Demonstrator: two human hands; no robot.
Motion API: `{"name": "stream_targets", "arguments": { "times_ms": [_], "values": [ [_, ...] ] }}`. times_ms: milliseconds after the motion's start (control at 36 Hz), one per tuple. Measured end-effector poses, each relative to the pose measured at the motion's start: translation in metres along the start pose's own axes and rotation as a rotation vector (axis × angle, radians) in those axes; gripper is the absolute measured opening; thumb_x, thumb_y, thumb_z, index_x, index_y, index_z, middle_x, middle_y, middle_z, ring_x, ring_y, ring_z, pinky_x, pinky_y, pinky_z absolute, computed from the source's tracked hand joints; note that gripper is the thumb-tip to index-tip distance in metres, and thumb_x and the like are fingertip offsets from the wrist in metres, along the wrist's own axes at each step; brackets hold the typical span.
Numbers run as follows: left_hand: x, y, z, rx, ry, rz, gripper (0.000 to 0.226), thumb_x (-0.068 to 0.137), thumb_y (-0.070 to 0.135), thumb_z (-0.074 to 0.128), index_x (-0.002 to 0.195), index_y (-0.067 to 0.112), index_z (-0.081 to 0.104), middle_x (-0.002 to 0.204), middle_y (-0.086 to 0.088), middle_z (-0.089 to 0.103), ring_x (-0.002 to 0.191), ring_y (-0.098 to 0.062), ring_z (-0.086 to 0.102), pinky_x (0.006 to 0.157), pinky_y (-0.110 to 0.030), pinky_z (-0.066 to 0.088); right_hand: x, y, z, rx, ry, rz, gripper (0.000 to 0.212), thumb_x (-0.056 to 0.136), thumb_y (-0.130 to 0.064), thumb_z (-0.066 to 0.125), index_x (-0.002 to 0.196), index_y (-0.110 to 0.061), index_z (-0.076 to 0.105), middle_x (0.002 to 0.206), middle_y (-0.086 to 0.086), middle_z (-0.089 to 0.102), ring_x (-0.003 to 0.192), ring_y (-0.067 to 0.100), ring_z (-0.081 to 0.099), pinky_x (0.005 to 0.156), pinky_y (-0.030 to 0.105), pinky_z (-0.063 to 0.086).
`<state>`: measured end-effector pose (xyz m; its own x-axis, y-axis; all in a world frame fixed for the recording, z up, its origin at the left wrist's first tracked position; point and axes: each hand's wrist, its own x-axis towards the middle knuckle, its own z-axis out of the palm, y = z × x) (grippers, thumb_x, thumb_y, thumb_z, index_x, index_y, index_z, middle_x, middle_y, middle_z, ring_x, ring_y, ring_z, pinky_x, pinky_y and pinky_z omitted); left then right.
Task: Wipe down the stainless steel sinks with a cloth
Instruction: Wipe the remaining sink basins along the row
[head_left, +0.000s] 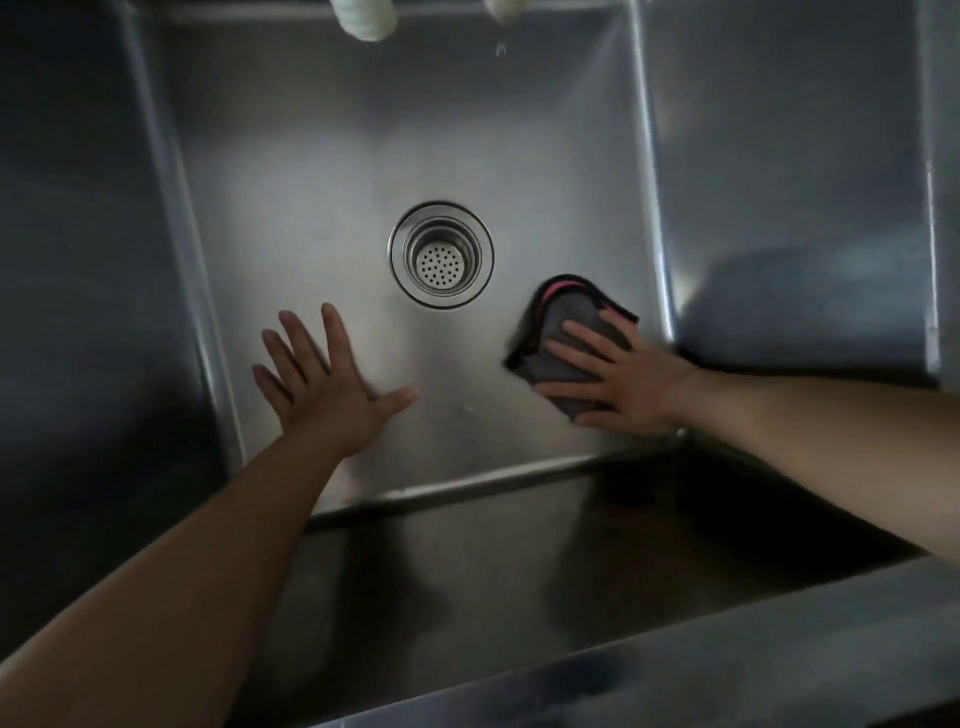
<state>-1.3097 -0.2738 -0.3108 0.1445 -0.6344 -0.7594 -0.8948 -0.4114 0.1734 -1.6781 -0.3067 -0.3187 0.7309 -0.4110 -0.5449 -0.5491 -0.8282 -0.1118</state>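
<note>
Right hand (618, 382) presses flat on cloth (571, 338), lying diagonally toward drain (441, 255); left hand (322, 384) splayed.

I read the view as dim overall. Soft light falls on the sink (322, 171) floor around the drain (441, 254); side walls and near wall stay in shadow. Edges bow from wide-angle distortion. Detail is slightly soft.

perforated drain strainer (441, 255) at centre, two pale wrapped spouts (363, 18) overhead
</note>
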Motion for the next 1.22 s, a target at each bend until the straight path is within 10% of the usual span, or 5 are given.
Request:
{"name": "stream_targets", "arguments": {
  "times_ms": [194,472,806,1056,1222],
  "values": [
    [0.001,-0.001,0.003,-0.001,0.021,0.012,0.137,0.062,0.092,0.054,0.139,0.038,-0.045,0.15,-0.013,-0.048,0.14,-0.037,-0.042,0.113,-0.058,-0.021,0.021,0.002,-0.039,0.223,0.112,0.395,0.051,0.101,-0.052,0.027,0.15,-0.041,0.033,0.157,0.007,0.035,0.143,0.035,0.032,0.11,0.056,0.025],
    [0.003,-0.005,0.007,-0.003,0.049,0.023,0.137,0.062,0.091,0.055,0.141,0.038,-0.042,0.151,-0.013,-0.047,0.141,-0.035,-0.041,0.112,-0.057,-0.022,0.032,-0.041,-0.009,0.293,0.171,0.821,0.059,0.102,-0.05,0.013,0.155,-0.039,-0.009,0.167,0.011,0.005,0.153,0.035,0.003,0.12,0.057,0.012],
    [0.004,-0.007,0.009,-0.005,0.111,0.042,0.134,0.064,0.09,0.054,0.143,0.036,-0.04,0.154,-0.013,-0.043,0.143,-0.036,-0.037,0.113,-0.056,-0.022,0.079,-0.087,-0.04,-0.142,0.089,-0.471,0.046,0.103,-0.051,0.032,0.148,-0.055,0.028,0.165,-0.003,0.017,0.153,0.03,0.01,0.119,0.059,0.011],
    [-0.002,-0.022,-0.045,-0.2,0.131,0.058,0.05,0.099,0.045,0.043,0.144,0.025,0.046,0.156,-0.009,0.035,0.141,-0.036,0.033,0.114,-0.041,0.027,0.095,-0.101,-0.047,-0.076,0.048,-0.432,0.048,0.103,-0.052,0.017,0.151,-0.053,0.02,0.167,-0.005,0.004,0.154,0.025,-0.004,0.12,0.058,0.006],
    [-0.09,-0.023,-0.106,-0.266,0.017,0.096,0.056,0.095,0.04,0.056,0.148,0.027,0.045,0.154,-0.001,0.044,0.138,-0.025,0.043,0.112,-0.026,0.031,0.035,-0.043,-0.052,-0.127,-0.012,-0.395,0.045,0.101,-0.052,0.033,0.146,-0.052,0.037,0.162,-0.003,0.024,0.15,0.027,0.023,0.115,0.055,0.023]
  ]
}}
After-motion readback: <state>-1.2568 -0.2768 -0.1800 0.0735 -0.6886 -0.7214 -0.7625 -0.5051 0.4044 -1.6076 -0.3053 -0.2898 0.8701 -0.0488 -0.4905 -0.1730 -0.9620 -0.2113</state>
